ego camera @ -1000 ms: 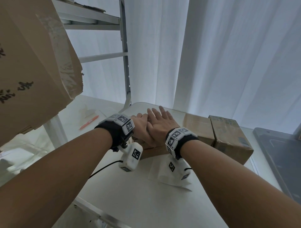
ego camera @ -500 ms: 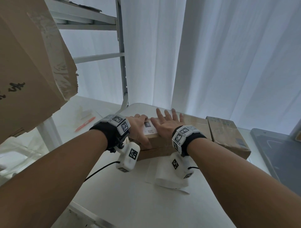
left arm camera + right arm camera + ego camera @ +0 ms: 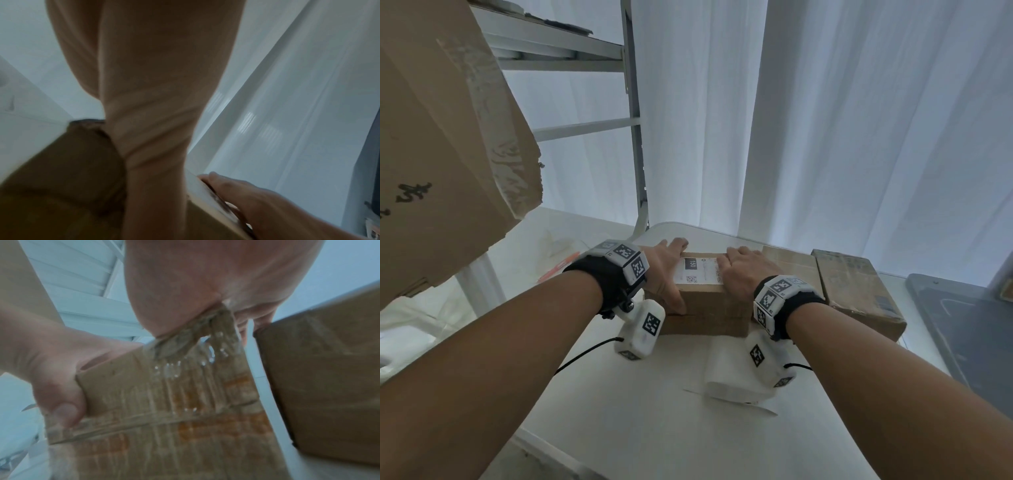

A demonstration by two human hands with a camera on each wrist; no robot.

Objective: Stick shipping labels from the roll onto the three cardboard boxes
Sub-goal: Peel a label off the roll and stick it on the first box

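Observation:
Three brown cardboard boxes stand in a row at the back of the white table (image 3: 647, 411). The left box (image 3: 712, 308) has a white shipping label (image 3: 698, 270) stuck on its top. My left hand (image 3: 666, 270) grips its left end, thumb (image 3: 61, 404) down the front face. My right hand (image 3: 741, 270) grips its right end, fingers curled into the gap beside the middle box (image 3: 794, 267). The right box (image 3: 859, 294) is untouched. The label roll (image 3: 729, 373) lies on the table in front, partly behind my right wrist camera.
A big cardboard box (image 3: 441, 137) hangs into view at the upper left, beside a metal shelf frame (image 3: 635, 144). An orange pen (image 3: 561, 270) lies far left. A dark grey tray (image 3: 962, 329) sits at the right edge. White curtains hang behind.
My hands, overlapped flat on the box top one second ago, have slid apart to the box's two ends. The label between them now shows.

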